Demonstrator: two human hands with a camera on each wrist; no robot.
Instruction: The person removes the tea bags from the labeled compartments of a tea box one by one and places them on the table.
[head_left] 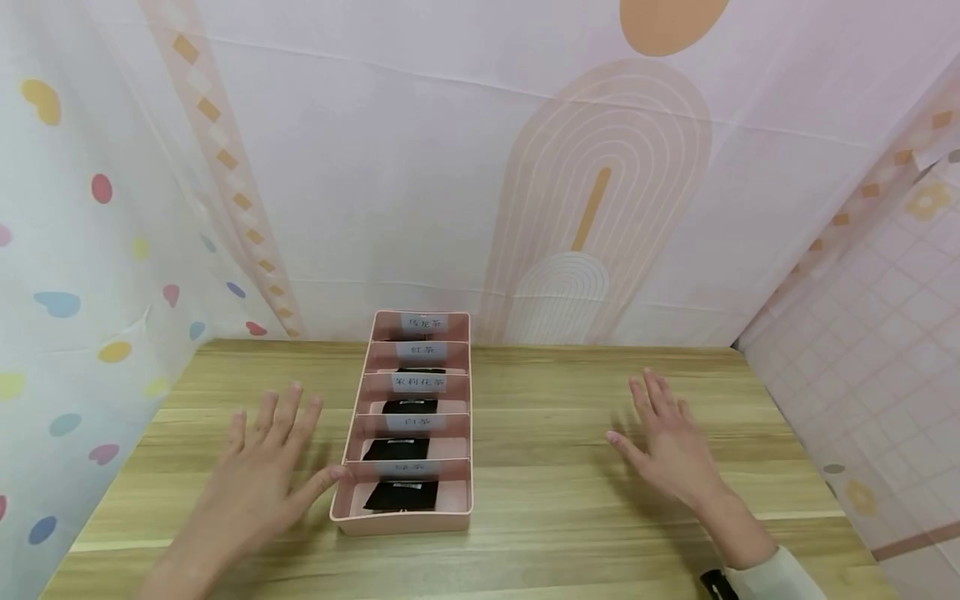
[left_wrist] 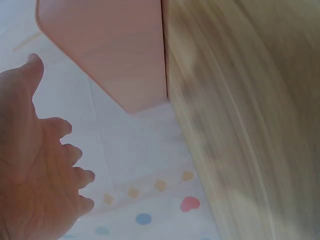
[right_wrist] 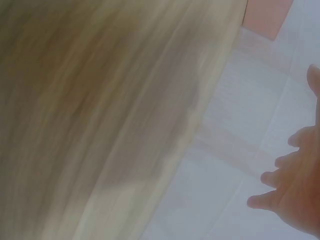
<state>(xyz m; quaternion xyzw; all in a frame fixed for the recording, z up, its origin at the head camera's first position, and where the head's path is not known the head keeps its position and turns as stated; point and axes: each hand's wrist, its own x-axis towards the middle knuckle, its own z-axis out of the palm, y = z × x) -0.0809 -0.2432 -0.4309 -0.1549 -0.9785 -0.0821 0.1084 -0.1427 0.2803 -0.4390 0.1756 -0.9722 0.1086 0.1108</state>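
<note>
A long pink divided box point(head_left: 405, 522) stands on the wooden table, left of the middle. Its compartments run front to back, each with a pale label in Chinese characters naming a tea. Black packets point(head_left: 401, 496) lie inside; those in the rear compartments are mostly hidden. To the box's left hovers my left hand point(head_left: 258, 475), fingers spread and holding nothing, its thumb tip close to the front left rim. In the left wrist view, the thumb looks apart from the box wall point(left_wrist: 110, 50). My right hand point(head_left: 671, 454) is over the table's right side, fingers extended, holding nothing.
The wooden table point(head_left: 555, 517) reaches back to a patterned cloth point(head_left: 337, 167) hung behind it. More cloth hangs at the left, with coloured dots point(head_left: 65, 425), and at the right. A black item point(head_left: 718, 585) shows by the right sleeve point(head_left: 776, 577).
</note>
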